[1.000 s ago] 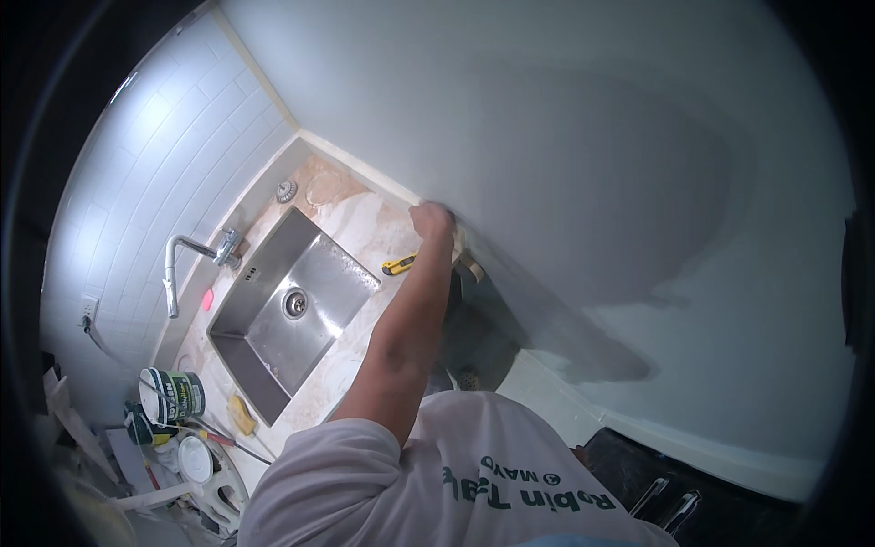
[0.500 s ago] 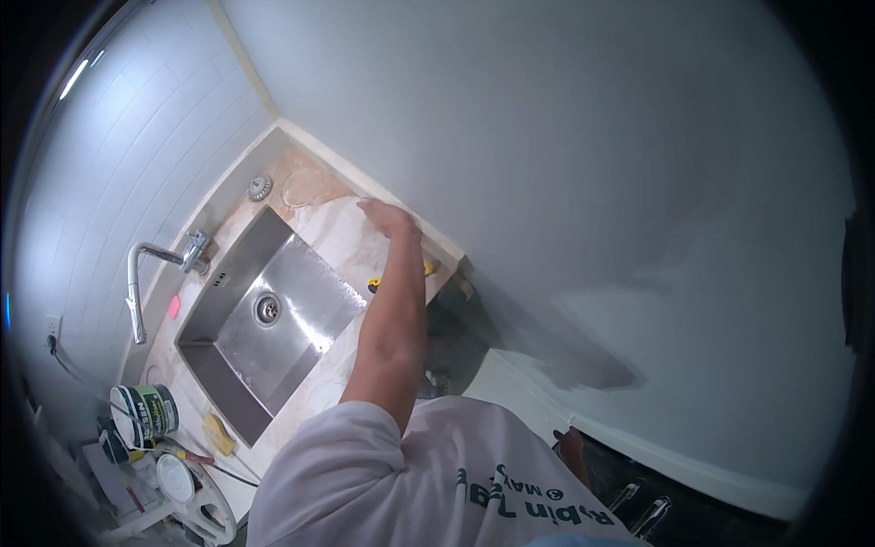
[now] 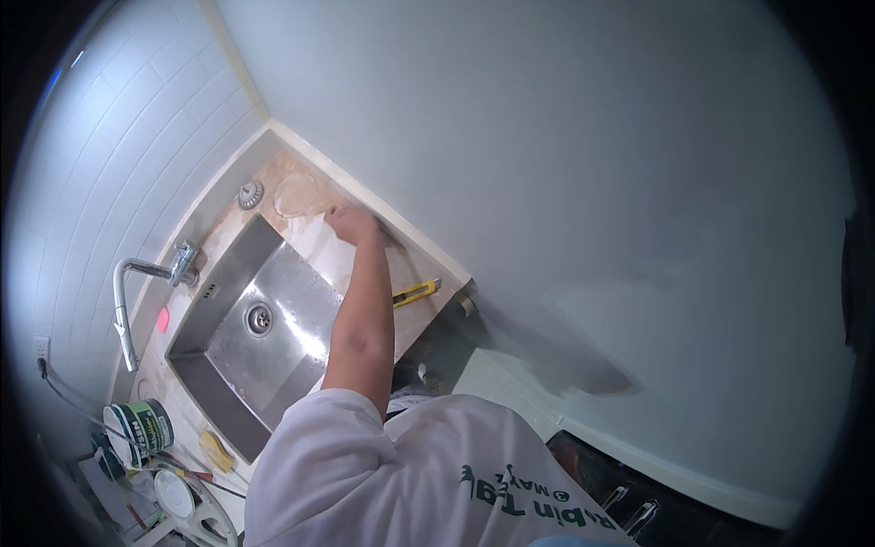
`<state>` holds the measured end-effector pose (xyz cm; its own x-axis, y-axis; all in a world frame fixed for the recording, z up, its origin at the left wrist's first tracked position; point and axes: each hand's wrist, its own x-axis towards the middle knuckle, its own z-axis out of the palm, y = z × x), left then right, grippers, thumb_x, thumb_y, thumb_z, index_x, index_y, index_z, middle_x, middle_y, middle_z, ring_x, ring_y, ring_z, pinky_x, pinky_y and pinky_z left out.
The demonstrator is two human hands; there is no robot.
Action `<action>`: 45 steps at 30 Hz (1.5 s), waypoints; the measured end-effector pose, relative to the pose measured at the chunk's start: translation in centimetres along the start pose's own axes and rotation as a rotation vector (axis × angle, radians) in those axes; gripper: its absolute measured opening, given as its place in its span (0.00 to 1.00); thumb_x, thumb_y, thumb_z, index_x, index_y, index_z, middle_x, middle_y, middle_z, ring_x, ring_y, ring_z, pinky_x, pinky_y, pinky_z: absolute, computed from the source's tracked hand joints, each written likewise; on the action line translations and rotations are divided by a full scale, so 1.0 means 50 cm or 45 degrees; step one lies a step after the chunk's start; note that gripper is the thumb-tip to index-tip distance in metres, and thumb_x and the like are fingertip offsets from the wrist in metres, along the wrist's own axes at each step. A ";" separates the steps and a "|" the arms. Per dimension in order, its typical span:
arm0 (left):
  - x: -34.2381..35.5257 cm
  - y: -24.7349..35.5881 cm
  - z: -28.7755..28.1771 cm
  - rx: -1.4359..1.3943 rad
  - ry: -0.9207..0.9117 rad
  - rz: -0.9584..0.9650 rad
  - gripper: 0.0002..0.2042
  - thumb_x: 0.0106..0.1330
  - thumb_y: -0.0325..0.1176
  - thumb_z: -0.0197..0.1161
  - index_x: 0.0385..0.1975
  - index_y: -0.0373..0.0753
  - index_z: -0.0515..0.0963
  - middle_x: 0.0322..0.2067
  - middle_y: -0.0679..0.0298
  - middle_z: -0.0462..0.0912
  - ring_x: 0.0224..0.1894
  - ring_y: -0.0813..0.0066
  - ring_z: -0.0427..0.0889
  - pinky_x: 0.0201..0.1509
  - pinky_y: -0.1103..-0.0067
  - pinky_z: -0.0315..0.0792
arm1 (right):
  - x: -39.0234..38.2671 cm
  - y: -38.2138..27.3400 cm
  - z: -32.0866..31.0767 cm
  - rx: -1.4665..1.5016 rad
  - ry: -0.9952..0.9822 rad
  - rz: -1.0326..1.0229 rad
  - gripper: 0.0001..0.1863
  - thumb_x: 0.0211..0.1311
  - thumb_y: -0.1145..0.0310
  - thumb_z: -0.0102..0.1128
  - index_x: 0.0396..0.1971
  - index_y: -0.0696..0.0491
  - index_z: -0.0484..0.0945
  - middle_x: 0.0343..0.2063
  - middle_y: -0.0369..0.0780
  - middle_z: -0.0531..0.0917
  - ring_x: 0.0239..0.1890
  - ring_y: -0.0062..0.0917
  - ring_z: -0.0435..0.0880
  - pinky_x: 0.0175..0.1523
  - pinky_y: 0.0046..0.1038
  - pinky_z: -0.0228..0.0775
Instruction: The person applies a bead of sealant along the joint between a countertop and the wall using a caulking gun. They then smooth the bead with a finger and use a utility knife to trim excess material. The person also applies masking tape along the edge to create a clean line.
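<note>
One left hand [image 3: 354, 224], fingers bent, hides its grip over the beige-and-white tabletop [image 3: 410, 324]; the slim yellow utility knife [image 3: 416, 294] lies flat, presumably for reach.

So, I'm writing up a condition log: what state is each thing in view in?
Bare left hand: fingers curled, grip unclear.
Long yellow utility knife: lying on the cream-and-brown marbled counter, partly hidden, blade unclear.
Rectangular stainless steel sink: no pooled water visible.
Curved chrome tap: upright, no flow visible.
Black plug: seated in the white wall socket.
Round white-and-green bucket: upright, lid unclear.
</note>
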<state>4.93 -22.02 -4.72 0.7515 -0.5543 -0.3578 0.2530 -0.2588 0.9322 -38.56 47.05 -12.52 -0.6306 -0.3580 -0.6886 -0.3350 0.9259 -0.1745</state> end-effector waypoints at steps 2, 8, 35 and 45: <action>-0.064 0.072 0.002 -0.161 0.067 0.029 0.25 0.82 0.42 0.44 0.69 0.29 0.64 0.71 0.41 0.65 0.69 0.48 0.70 0.71 0.60 0.67 | -0.018 -0.025 -0.015 0.055 0.030 0.008 0.42 0.56 0.57 0.78 0.66 0.63 0.73 0.65 0.57 0.76 0.68 0.49 0.74 0.73 0.44 0.65; -0.102 0.134 0.049 0.047 -0.211 0.541 0.37 0.84 0.49 0.35 0.77 0.22 0.38 0.80 0.40 0.36 0.83 0.50 0.36 0.85 0.67 0.34 | 0.011 -0.002 0.005 0.254 0.170 0.089 0.40 0.58 0.58 0.77 0.67 0.63 0.73 0.67 0.57 0.74 0.69 0.49 0.74 0.72 0.44 0.65; 0.179 0.198 0.096 0.390 0.125 0.611 0.36 0.83 0.48 0.40 0.77 0.21 0.45 0.79 0.38 0.46 0.82 0.45 0.46 0.85 0.64 0.42 | 0.043 -0.120 -0.035 -0.020 0.026 0.055 0.38 0.61 0.54 0.73 0.66 0.61 0.74 0.66 0.54 0.76 0.71 0.46 0.71 0.76 0.42 0.60; 0.413 0.198 0.115 0.549 -0.110 0.859 0.32 0.82 0.43 0.41 0.74 0.19 0.52 0.75 0.31 0.55 0.77 0.36 0.55 0.81 0.58 0.51 | -0.004 -0.196 -0.070 -0.203 0.031 0.025 0.38 0.60 0.56 0.74 0.65 0.63 0.74 0.64 0.56 0.77 0.69 0.48 0.73 0.75 0.43 0.62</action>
<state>19.41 -40.57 -3.20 0.6043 -0.7547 0.2555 -0.5095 -0.1195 0.8521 -37.62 37.64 -8.20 -0.6541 -0.3448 -0.6732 -0.4282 0.9025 -0.0462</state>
